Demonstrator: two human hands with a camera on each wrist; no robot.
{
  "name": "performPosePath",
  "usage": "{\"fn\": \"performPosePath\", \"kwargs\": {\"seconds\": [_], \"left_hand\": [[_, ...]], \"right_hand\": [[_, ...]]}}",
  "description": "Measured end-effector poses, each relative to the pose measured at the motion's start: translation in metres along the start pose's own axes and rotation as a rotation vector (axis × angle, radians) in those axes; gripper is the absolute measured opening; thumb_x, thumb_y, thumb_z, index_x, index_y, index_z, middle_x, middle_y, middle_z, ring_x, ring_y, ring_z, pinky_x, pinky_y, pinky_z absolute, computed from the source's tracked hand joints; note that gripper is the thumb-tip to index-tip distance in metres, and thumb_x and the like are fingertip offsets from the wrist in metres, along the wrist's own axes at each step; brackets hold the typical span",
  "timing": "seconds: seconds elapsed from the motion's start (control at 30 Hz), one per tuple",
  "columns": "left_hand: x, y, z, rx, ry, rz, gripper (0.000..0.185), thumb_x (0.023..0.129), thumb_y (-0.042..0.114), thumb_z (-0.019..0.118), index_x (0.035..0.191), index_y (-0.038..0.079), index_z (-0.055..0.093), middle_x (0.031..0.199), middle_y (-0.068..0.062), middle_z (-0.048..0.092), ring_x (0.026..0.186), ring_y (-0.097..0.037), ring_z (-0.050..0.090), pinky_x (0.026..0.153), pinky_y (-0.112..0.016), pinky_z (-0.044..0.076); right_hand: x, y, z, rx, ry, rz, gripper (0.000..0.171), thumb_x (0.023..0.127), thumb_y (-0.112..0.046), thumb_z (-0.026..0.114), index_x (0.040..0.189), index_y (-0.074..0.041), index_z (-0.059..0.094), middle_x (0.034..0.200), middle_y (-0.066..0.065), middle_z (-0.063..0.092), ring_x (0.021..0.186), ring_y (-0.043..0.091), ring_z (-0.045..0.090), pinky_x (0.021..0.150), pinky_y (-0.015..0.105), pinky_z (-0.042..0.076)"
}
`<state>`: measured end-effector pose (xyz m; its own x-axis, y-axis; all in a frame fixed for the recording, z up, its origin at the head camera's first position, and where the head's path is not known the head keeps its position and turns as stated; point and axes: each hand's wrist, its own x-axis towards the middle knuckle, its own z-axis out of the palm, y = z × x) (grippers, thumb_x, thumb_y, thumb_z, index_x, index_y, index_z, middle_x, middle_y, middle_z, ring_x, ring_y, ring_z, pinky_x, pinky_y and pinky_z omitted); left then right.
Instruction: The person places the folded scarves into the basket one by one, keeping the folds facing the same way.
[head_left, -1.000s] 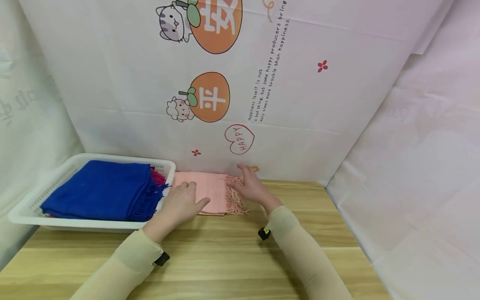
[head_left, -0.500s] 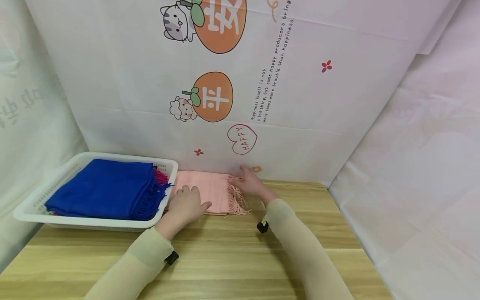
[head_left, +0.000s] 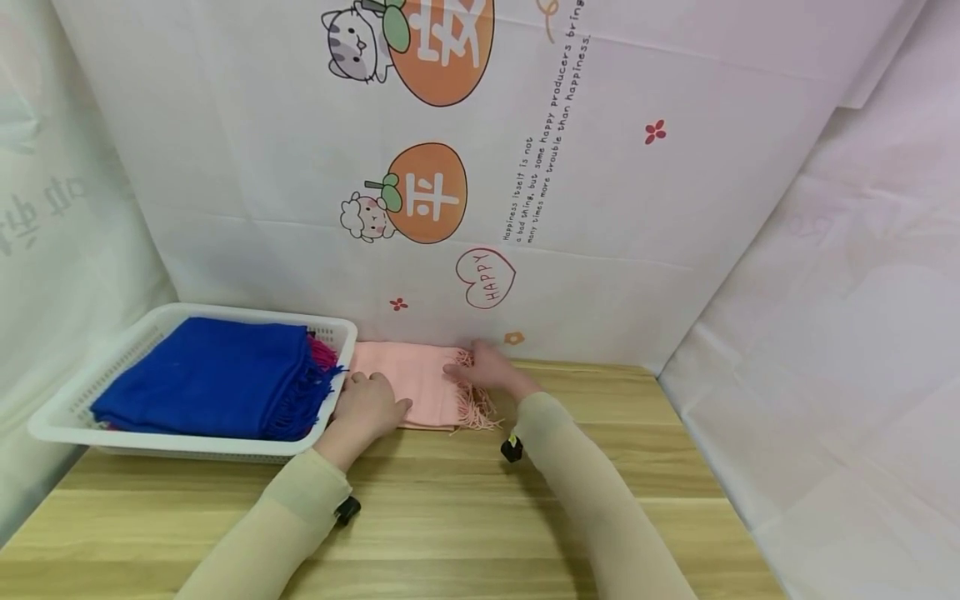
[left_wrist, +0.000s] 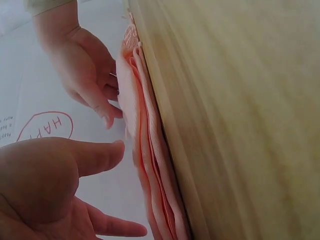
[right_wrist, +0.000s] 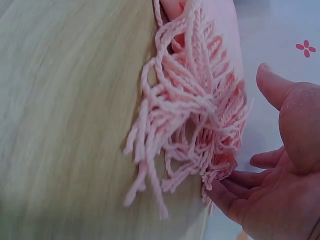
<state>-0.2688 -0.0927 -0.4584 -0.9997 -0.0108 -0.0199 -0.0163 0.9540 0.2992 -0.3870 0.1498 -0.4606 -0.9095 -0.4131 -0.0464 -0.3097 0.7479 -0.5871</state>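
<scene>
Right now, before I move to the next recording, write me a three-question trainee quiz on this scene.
1. True or false: the blue scarf lies in the white basket.
2. Which hand touches the fringe of the pink scarf? A) left hand B) right hand
3. Fill in: the pink scarf lies folded on the wooden ____.

Key: 1 true; 2 B; 3 table.
</scene>
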Motion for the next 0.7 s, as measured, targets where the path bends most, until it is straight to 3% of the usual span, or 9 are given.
{"fn": "performPosePath", "kwargs": {"seconds": [0.23, 0.37, 0.7], "left_hand": [[0.001, -0.002, 0.002, -0.002, -0.014, -0.001, 0.074, 0.104, 0.048, 0.074, 0.133, -0.019, 0.061, 0.13, -0.042, 0.061, 0.122, -0.054, 0.061, 0.101, -0.064, 0.057], [0.002, -0.003, 0.003, -0.002, -0.019, -0.001, 0.072, 0.104, 0.047, 0.076, 0.132, -0.018, 0.062, 0.129, -0.041, 0.061, 0.121, -0.053, 0.061, 0.099, -0.063, 0.058], [0.002, -0.004, 0.005, -0.002, -0.037, -0.002, 0.059, 0.104, 0.045, 0.076, 0.122, -0.012, 0.071, 0.126, -0.036, 0.063, 0.12, -0.048, 0.06, 0.096, -0.061, 0.06]], "right_hand": [[0.005, -0.006, 0.013, 0.048, 0.014, 0.041, 0.084, 0.101, -0.048, 0.081, 0.153, 0.01, 0.05, 0.137, 0.027, 0.065, 0.12, 0.038, 0.066, 0.111, 0.055, 0.055], [0.008, -0.009, 0.02, 0.049, 0.051, 0.058, 0.08, 0.099, -0.043, 0.083, 0.152, 0.009, 0.052, 0.14, 0.026, 0.066, 0.12, 0.036, 0.067, 0.111, 0.054, 0.055], [0.012, -0.011, 0.031, 0.174, 0.118, 0.082, 0.066, 0.099, -0.022, 0.085, 0.15, 0.007, 0.056, 0.14, 0.024, 0.066, 0.127, 0.039, 0.064, 0.113, 0.056, 0.052]]}}
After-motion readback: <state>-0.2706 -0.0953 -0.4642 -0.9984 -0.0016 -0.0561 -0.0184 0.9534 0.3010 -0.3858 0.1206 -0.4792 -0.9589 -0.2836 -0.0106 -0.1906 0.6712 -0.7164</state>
